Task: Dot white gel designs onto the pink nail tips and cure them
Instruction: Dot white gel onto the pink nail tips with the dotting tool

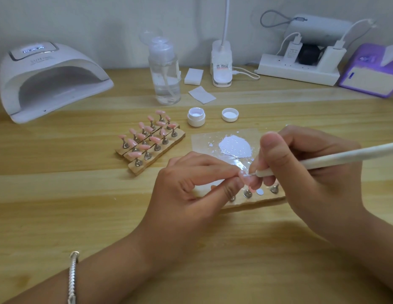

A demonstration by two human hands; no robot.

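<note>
Support: left hand (195,185) pinches glossy pink nail tip (246,178) steady. Right hand (305,172) grips slim white dotting pen (322,160), point touching it.

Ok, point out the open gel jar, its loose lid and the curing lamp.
gel jar (196,116), head view, front rim.
lid (230,114), head view, inner face.
curing lamp (66,62), head view, upper shell.
</note>
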